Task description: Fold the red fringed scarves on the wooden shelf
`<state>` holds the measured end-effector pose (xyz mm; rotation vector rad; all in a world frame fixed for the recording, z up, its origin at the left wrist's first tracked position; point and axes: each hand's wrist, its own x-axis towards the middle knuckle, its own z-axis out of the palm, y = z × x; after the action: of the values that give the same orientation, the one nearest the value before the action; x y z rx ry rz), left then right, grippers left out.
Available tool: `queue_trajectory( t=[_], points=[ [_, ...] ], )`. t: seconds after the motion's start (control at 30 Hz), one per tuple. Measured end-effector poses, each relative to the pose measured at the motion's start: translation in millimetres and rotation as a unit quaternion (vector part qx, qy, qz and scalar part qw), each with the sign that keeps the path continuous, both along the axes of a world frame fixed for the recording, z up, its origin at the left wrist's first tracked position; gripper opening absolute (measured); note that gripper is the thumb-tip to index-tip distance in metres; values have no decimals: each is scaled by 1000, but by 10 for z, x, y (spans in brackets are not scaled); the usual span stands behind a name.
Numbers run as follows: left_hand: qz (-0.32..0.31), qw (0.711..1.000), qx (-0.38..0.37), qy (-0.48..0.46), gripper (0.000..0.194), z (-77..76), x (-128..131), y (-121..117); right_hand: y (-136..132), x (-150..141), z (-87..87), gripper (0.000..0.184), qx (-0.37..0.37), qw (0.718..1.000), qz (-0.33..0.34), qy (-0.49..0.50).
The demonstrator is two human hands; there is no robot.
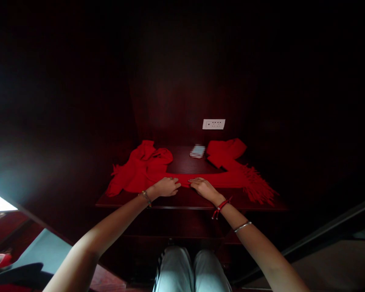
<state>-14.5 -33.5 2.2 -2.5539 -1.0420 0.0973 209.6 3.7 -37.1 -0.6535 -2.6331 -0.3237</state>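
A long red scarf lies stretched across a dark wooden table, bunched up at its left end and fringed at its right end. My left hand and my right hand sit side by side on the scarf's middle strip. Both hands have curled fingers pinching the cloth. A second red scarf, folded, rests at the back right of the table.
A small pale object lies at the back centre of the table. A white wall socket plate is on the dark wall behind. My knees in light trousers are below the table's front edge.
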Motion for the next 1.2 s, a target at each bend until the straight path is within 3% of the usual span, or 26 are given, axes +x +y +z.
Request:
queue_trajectory(
  t=[0.23,0.37,0.53,0.73,1.0,1.2],
  points=[
    [41,999,23,-2,30,16,64,63,-24,-29,9,25,24,999,-27,29],
    [82,995,40,-40,23,-38,97,107,-1,-72,17,21,50,998,-44,12],
    [46,996,66,-39,15,-98,71,128,-1,-82,31,18,53,995,-85,-3],
    [5,997,70,-30,30,-91,-47,138,-19,-62,46,28,30,993,-115,23],
    [18,998,65,-9,17,-39,-29,134,25,-38,8,22,9,989,-144,-11],
    [55,996,54,-37,16,-113,-5,127,-6,-64,84,20,29,992,-122,-11]
  ],
)
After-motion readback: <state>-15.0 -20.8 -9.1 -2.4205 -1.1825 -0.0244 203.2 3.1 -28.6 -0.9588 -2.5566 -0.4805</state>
